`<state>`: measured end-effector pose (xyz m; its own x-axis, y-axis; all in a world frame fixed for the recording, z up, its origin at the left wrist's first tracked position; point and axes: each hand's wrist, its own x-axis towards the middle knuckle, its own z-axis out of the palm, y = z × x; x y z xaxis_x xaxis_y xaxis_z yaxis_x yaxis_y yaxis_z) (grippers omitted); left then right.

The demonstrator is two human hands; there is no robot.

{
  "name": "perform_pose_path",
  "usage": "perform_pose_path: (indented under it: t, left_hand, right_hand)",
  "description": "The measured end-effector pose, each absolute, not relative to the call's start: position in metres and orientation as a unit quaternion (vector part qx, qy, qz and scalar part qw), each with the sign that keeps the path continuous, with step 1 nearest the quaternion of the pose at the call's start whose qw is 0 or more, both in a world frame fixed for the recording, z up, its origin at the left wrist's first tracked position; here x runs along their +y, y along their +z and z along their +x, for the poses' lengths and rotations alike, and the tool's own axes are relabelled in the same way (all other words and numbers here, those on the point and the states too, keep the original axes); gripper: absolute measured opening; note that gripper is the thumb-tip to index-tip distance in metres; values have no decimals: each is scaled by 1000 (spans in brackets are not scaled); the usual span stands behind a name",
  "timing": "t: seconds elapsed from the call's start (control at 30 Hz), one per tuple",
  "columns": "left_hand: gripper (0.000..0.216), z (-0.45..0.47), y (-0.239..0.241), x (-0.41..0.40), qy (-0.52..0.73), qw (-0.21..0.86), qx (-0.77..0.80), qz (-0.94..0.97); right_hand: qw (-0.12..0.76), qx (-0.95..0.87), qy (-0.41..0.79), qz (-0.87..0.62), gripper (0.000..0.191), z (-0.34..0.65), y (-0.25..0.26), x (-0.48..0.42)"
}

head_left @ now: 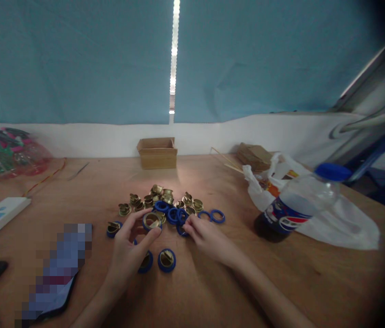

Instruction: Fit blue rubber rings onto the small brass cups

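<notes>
My left hand [132,239] is curled with thumb and fingertips around a round brass fitting [152,221], whose edge shows some blue. With thumb and forefinger pinched, my right hand [206,234] grips a blue ring [180,229] at the edge of the pile. Several more blue rings [217,216] lie around it. Behind them is a heap of loose brass fittings [158,190]. Nearer to me, a brass fitting with a blue ring around it [166,260] rests on the table. Another such piece [147,263] is partly hidden by my left hand, and one more [113,228] lies to its left.
A small open cardboard box [158,159] stands at the back. On the right are a cola bottle [291,214] with a blue cap, a white plastic bag [352,223] and a brown package [254,156]. A blurred-out phone [59,273], a white power strip [2,218] and bagged items [7,152] occupy the left.
</notes>
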<state>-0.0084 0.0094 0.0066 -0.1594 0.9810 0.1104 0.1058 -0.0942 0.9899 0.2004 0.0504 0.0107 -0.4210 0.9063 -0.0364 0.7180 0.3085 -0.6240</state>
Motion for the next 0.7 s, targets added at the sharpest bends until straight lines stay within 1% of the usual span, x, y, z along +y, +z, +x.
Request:
perform_pose_path:
  t: [0.07, 0.13, 0.23, 0.3, 0.37, 0.43, 0.53, 0.7]
  left_hand:
    - [43, -9, 7, 10, 540, 418, 534, 499]
    - [42, -11, 7, 11, 539, 453, 512, 493]
    - [41, -16, 7, 13, 524, 527, 444, 501]
    - [47, -19, 8, 14, 496, 575, 396, 517]
    - [53, -19, 10, 13, 461, 614, 361, 529]
    - [56, -18, 12, 12, 431, 641, 339, 536]
    - [53, -16, 13, 10, 410, 666, 318, 536]
    - [50, -16, 4, 9, 431, 693, 291, 500]
  right_hand:
    - [204, -776, 324, -501, 20, 201, 11, 50]
    - [248, -752, 374, -483, 24, 200, 13, 49]
    - [297, -691, 490, -441, 30, 194, 15, 46]
    - [323, -643, 563, -406, 34, 189, 15, 43]
    - [345, -604, 610, -379, 37, 184, 16, 40]
    - [358, -582, 632, -366, 38, 180, 18, 37]
    - [367, -573, 639, -358, 39, 178, 21, 35]
    - [367, -574, 641, -354, 38, 176, 21, 33]
